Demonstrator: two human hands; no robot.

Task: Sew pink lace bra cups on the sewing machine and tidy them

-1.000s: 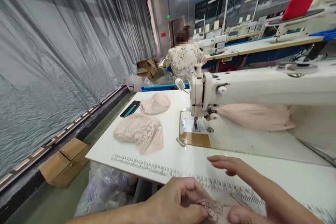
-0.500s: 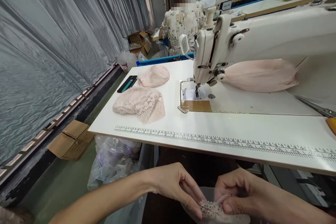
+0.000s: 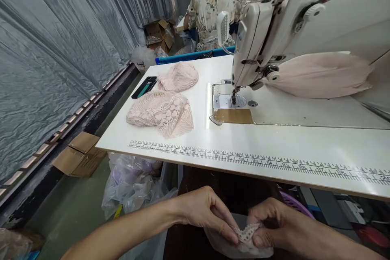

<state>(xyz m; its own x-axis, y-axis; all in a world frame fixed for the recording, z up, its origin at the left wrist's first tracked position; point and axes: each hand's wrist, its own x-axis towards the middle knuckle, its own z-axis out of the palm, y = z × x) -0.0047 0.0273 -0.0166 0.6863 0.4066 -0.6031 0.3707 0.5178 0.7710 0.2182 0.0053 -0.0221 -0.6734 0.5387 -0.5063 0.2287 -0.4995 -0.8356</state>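
Note:
Below the front edge of the table, a small piece of pale lace fabric [image 3: 247, 233] with sheer cloth hanging from it is held between my two hands. My left hand [image 3: 210, 216] pinches its left side, thumb against fingers. Gripping the right side is my right hand [image 3: 271, 225], its thumb pressed on top of the lace. Two pink lace pieces lie on the table: a larger folded one [image 3: 161, 113] in front and a rounded one [image 3: 179, 76] behind it.
A white sewing machine [image 3: 252, 44] stands on the white table [image 3: 201, 140], which has a printed ruler along its front. Pink cloth [image 3: 323, 75] lies under its arm. A phone-like dark object [image 3: 144, 87], cardboard box [image 3: 81, 154] and plastic bags [image 3: 131, 183] are leftward. A person [image 3: 213, 8] sits beyond.
My view has shifted, so the machine looks larger and nearer. My hands have drawn slightly closer together on the lace, and the sheer cloth below it shows more.

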